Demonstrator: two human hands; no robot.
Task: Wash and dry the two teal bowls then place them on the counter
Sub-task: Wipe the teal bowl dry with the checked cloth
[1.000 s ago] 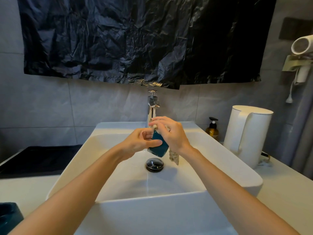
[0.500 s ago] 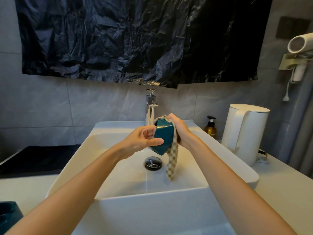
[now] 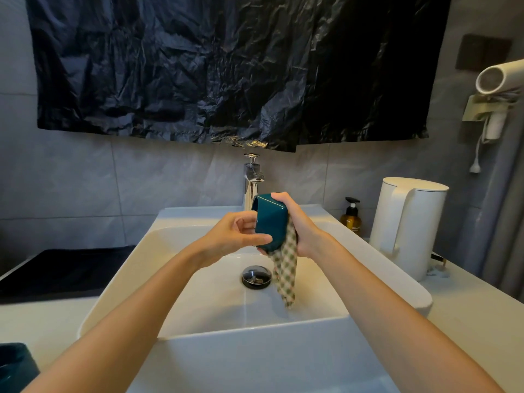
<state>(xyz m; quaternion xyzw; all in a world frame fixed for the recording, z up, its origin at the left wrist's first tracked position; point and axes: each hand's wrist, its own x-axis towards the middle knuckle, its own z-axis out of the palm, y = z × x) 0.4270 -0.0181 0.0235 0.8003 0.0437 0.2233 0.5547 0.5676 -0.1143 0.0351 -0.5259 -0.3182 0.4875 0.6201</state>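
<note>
**While the cloth hangs, both grips hold one teal bowl (image 3: 270, 222) over the sink (image 3: 119, 293)**

As we look down past our forearms, the teal bowl sits between our two grips, lifted clear above the white sink and just in front of the chrome tap (image 3: 251, 180). It is tipped on its side, its rim turned up and to the left, its glossy outer wall facing us.

Our left grip (image 3: 235, 236) closes on the bowl's left side: the thumb lies along the lower edge and the fingers curl in beside the wall. Our right grip (image 3: 303, 225) wraps the right side, fingertips hooked over the top rim. A checked cloth (image 3: 285, 268) is pinned between that palm and the bowl; its loose end hangs down into the basin, ending just right of the drain plug (image 3: 256, 276). We cannot tell whether the end touches the basin floor.

A second teal bowl (image 3: 14, 364) stands on the pale surface (image 3: 467, 321) at the lower left corner, cut off by the frame's edge and well apart from our grips.

Right of the sink on the same surface stand an amber pump bottle (image 3: 351, 219) and a tall white kettle (image 3: 405, 222). A white hair dryer (image 3: 499, 78) sits in a holder on the right wall. Crumpled black plastic sheeting (image 3: 226, 66) hangs across the grey tiles above the tap, and a black slab (image 3: 62, 268) lies left of the sink.
</note>
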